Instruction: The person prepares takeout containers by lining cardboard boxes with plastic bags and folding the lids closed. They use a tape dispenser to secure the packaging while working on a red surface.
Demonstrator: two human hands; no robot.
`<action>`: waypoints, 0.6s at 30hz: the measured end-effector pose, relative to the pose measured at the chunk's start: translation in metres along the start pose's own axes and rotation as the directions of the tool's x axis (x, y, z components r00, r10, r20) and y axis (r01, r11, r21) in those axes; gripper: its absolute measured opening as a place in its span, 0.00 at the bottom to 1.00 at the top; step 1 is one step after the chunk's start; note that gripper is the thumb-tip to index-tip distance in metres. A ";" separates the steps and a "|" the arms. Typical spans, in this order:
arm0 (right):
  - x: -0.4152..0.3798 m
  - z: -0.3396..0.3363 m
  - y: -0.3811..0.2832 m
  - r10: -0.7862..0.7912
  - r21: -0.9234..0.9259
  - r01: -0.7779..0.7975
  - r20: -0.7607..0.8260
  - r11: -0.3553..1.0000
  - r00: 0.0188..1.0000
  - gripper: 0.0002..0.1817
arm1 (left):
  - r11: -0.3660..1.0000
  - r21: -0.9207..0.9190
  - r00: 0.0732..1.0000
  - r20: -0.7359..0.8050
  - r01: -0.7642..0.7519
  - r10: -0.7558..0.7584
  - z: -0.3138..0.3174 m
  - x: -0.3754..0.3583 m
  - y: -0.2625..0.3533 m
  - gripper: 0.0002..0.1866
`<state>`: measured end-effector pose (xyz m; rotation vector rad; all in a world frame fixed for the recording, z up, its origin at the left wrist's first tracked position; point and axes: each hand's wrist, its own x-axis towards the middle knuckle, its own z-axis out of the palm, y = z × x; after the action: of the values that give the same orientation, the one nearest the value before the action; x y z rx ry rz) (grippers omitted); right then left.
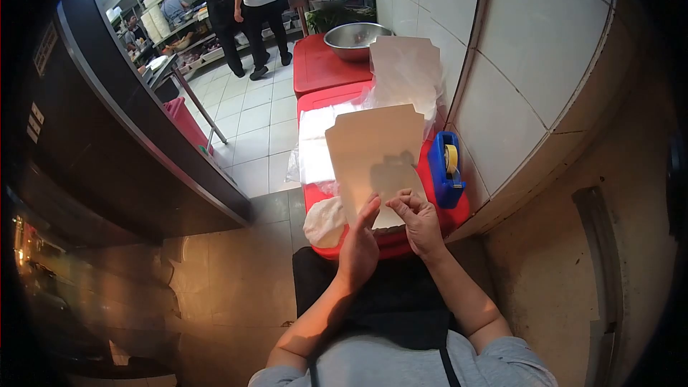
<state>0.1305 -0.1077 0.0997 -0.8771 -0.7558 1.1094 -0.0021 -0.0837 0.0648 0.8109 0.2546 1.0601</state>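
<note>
A pale brown cardboard sheet (pixel 373 140) with notched upper corners lies in front of me on a red plastic lid. My left hand (pixel 360 247) is at its near left edge, fingers stretched out and holding nothing that I can see. Close by on the right, my right hand (pixel 420 226) has thumb and forefinger pinched over the sheet's near end; anything between them is too small to make out. A blue tape dispenser (pixel 438 172) with a yellow roll stands to the right of the sheet.
White folded sheets (pixel 315 145) in clear plastic lie left of the cardboard, a crumpled white cloth (pixel 325 222) nearer. Behind are more cardboard (pixel 405 64) and a metal bowl (pixel 351 43). A tiled wall (pixel 519 64) bounds the right. Two people stand farther back.
</note>
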 end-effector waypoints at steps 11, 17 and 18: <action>0.003 0.008 -0.020 -0.360 -0.417 0.325 -0.006 0.849 0.933 0.09 | 0.351 0.935 0.907 -0.188 0.048 0.377 -0.013 0.009 0.033 0.22; 0.001 0.020 -0.021 -0.386 -0.512 0.357 0.053 0.781 0.921 0.07 | 0.928 0.186 0.940 -0.175 0.324 -0.293 0.000 0.018 0.032 0.16; 0.001 0.019 -0.020 -0.388 -0.511 0.357 0.050 0.782 0.920 0.07 | 0.935 0.153 0.943 -0.142 0.321 -0.300 0.003 0.018 0.035 0.15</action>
<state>0.1228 -0.1070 0.1260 -1.1373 -1.1514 0.5219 -0.0150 -0.0613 0.0943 0.8333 0.5642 0.7928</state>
